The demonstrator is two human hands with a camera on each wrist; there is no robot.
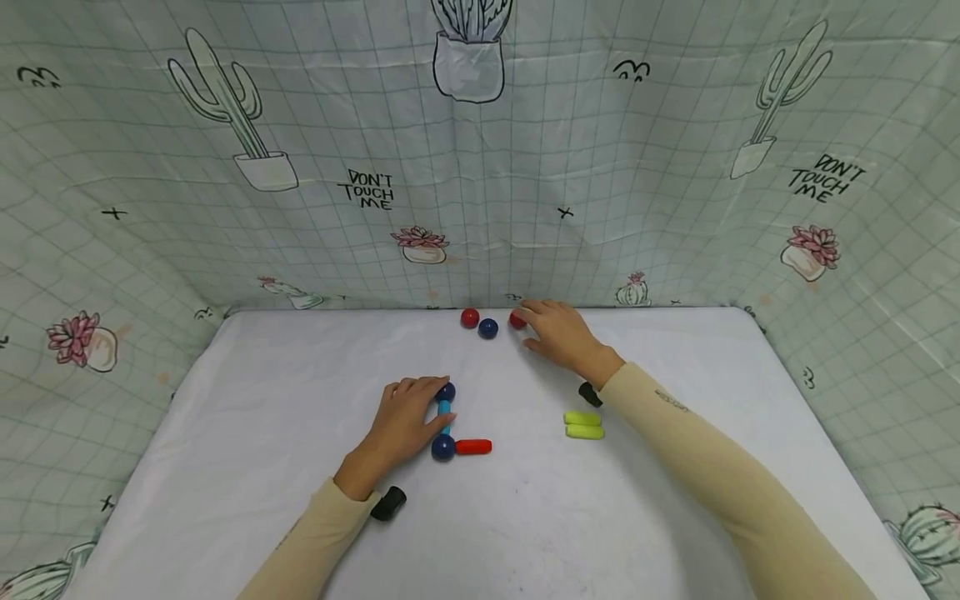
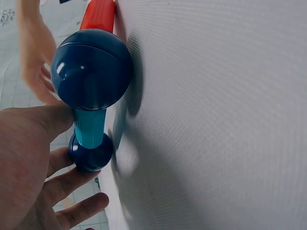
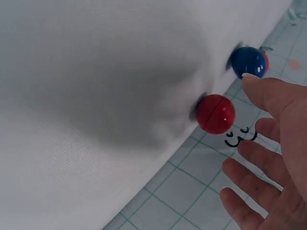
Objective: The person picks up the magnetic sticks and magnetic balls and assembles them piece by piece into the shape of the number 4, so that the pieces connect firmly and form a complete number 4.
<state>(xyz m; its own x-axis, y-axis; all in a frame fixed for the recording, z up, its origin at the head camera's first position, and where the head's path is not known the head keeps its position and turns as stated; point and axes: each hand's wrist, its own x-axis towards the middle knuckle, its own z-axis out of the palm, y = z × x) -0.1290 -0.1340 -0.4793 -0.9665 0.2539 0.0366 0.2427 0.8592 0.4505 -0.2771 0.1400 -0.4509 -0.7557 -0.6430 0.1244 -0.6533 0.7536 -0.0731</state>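
My left hand (image 1: 401, 423) holds a ball-and-stick piece, its thumb against the light blue stick (image 2: 89, 127) and fingers at the far dark blue ball (image 2: 91, 154). A nearer dark blue ball (image 1: 443, 447) sits at the stick's other end, and a red stick (image 1: 474, 447) extends from it to the right. Near the table's back edge, my right hand (image 1: 561, 335) reaches over a red ball (image 3: 215, 114) with its fingers spread and relaxed. In the right wrist view, a gap shows between those fingers and the red ball.
Left of the right hand stand another dark blue ball (image 1: 488, 328) and another red ball (image 1: 469, 317). Two lime green sticks (image 1: 583, 425) lie side by side near the right forearm. A printed cloth (image 1: 480, 183) hangs behind the white table (image 1: 525, 525).
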